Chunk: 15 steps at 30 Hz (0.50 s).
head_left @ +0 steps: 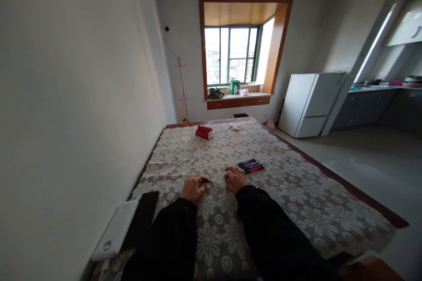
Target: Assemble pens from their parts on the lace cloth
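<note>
Both my hands rest on a table covered with a flowered lace cloth (296, 193). My left hand (194, 187) pinches the dark end of a thin pen (211, 181) that lies across the gap between my hands. My right hand (235, 178) is closed on the pen's other end, which looks light blue. Just beyond my right hand, a few dark pens with pink and blue parts (249, 166) lie side by side on the cloth. Dark sleeves cover both my forearms.
A white power bank (115, 230) and a black phone (142, 217) lie at the table's near left corner by the wall. A red packet (204, 132) and a small white scrap (235, 127) sit at the far end. A white fridge (310, 104) stands to the right.
</note>
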Motion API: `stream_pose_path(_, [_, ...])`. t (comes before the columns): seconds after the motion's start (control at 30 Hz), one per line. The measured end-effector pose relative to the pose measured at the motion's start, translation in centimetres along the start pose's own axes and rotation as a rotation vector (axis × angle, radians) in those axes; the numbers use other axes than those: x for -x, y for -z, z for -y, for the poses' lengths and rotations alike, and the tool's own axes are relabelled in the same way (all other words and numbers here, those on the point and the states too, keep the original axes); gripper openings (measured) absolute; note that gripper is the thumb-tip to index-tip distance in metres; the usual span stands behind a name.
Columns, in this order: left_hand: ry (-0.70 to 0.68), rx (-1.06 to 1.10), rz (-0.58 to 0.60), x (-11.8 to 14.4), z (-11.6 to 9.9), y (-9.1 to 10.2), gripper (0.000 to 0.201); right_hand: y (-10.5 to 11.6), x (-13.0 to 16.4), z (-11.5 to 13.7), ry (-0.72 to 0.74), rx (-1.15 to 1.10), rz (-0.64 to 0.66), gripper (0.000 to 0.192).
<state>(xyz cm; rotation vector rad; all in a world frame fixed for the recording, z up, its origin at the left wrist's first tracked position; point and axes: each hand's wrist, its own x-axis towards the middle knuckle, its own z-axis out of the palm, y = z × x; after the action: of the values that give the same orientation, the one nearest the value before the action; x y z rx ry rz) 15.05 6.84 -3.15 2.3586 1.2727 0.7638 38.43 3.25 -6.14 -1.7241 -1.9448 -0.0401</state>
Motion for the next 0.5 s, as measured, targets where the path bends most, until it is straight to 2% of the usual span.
stream_pose_path(0.17, [0.005,0.007,0.008,0.1,-0.2,-0.1,0.021,0.4,0.1,0.6,0.016,-0.012,0.026,0.012])
stream_pose_path(0.37, [-0.058,0.048,0.073,0.2,-0.7,-0.1,0.025,0.4,0.1,1.1,0.069,-0.059,0.021,0.01])
stream_pose_path(0.5, [-0.087,0.081,0.059,0.3,-0.6,0.0,0.027,0.6,0.1,1.3,0.097,-0.082,-0.005,0.009])
